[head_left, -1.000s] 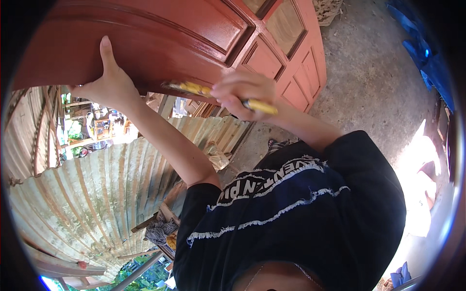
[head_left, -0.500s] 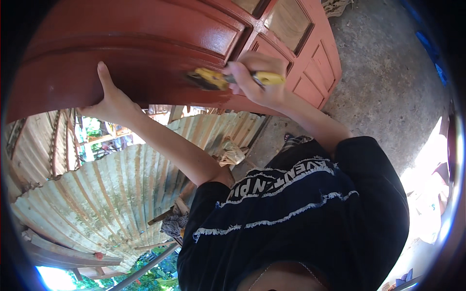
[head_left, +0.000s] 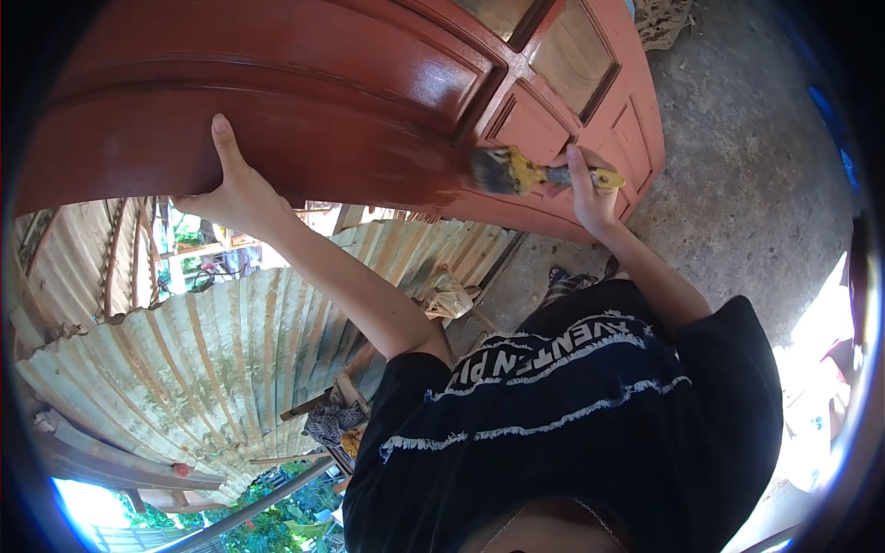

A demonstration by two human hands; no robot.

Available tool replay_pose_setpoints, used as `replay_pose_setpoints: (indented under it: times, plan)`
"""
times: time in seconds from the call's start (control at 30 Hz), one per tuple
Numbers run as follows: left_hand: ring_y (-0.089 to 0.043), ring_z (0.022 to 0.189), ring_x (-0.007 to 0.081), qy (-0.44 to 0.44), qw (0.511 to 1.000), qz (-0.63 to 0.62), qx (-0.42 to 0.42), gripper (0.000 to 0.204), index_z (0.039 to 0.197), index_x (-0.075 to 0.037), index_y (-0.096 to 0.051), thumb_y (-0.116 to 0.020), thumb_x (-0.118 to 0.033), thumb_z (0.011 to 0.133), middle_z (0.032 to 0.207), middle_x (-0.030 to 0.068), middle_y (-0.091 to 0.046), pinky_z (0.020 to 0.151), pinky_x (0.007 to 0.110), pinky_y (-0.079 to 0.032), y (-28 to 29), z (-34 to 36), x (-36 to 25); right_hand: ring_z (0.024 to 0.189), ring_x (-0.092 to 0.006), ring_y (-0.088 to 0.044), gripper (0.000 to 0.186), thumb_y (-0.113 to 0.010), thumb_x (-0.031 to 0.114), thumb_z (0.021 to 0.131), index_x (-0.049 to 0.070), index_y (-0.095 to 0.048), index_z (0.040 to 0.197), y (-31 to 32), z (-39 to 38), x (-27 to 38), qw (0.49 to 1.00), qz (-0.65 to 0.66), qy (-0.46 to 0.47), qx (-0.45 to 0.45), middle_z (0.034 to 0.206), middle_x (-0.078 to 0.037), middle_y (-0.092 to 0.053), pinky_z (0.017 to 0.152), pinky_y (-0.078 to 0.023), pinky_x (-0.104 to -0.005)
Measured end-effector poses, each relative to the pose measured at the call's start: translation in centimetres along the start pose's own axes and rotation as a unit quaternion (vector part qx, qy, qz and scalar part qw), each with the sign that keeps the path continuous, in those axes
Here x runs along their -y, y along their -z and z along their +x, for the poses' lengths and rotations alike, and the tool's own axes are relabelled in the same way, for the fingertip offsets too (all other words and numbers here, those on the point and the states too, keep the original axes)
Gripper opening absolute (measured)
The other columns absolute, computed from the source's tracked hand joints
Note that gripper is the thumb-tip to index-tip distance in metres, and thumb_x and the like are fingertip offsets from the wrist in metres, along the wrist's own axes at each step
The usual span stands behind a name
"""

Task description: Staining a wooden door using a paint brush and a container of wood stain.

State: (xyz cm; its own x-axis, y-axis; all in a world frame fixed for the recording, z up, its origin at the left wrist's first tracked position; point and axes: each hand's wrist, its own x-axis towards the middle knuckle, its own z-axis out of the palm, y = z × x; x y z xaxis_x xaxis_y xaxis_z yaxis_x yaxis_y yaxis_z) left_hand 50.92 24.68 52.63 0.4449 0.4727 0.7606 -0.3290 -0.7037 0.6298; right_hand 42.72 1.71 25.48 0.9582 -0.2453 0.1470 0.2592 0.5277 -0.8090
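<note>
A paneled door stretches across the upper view. Its left part is glossy dark red; toward the right the surface is a duller, paler pinkish red. My right hand is closed round the handle of a yellow paintbrush. The dark bristles lie against the door where the dark red meets the paler colour. Near the door's lower left edge is my left hand, with its thumb stretched up over the face. Its other fingers go behind the edge and are mostly hidden.
Corrugated metal sheets stand below the door on the left. A crumpled plastic bag hangs beside them. Grey concrete floor spreads to the right. A grey pole crosses the lower left, near green plants.
My right hand has moved the brush to the right along the door, onto the border of the paler part. My left hand keeps its hold on the edge.
</note>
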Motion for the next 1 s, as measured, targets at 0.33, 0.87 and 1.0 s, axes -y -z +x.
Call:
replay_pose_setpoints:
  times: [0.33,0.87,1.0]
  plan:
    - [-0.056,0.11,0.0303,0.001,0.998,-0.053,0.016,0.091,0.134,0.009,-0.031,-0.084,-0.027,0.07,0.125,0.0201,-0.051,0.097,0.038,-0.051,-0.2,-0.3,-0.2,0.045,-0.0113,-0.06,0.033,-0.057,0.025,0.096,-0.002,-0.064,0.076,-9.6,3.1,7.1,0.984,-0.167,-0.007,0.067,0.059,-0.008,-0.063,0.036,-0.044,-0.0233]
    - [-0.055,0.112,0.0309,0.026,0.999,0.017,-0.025,0.095,0.134,0.01,-0.031,-0.084,-0.035,0.07,0.126,0.0214,-0.05,0.095,0.037,-0.05,0.7,-0.2,0.2,0.057,-0.0139,-0.064,0.028,-0.053,0.014,0.096,-0.004,-0.065,0.079,-7.8,0.4,7.3,0.973,-0.065,0.051,0.216,0.08,-0.016,-0.069,0.05,-0.053,-0.0227]
    - [-0.058,0.105,0.0276,0.036,0.999,-0.009,-0.024,0.087,0.13,0.008,-0.036,-0.085,-0.031,0.069,0.121,0.0176,-0.054,0.09,0.035,-0.054,-0.3,-0.4,-0.6,0.051,-0.0146,-0.06,0.021,-0.06,0.01,0.091,-0.003,-0.062,0.075,-4.2,0.7,3.8,0.895,-0.336,0.074,0.286,0.082,-0.012,-0.07,0.043,-0.045,-0.0275]
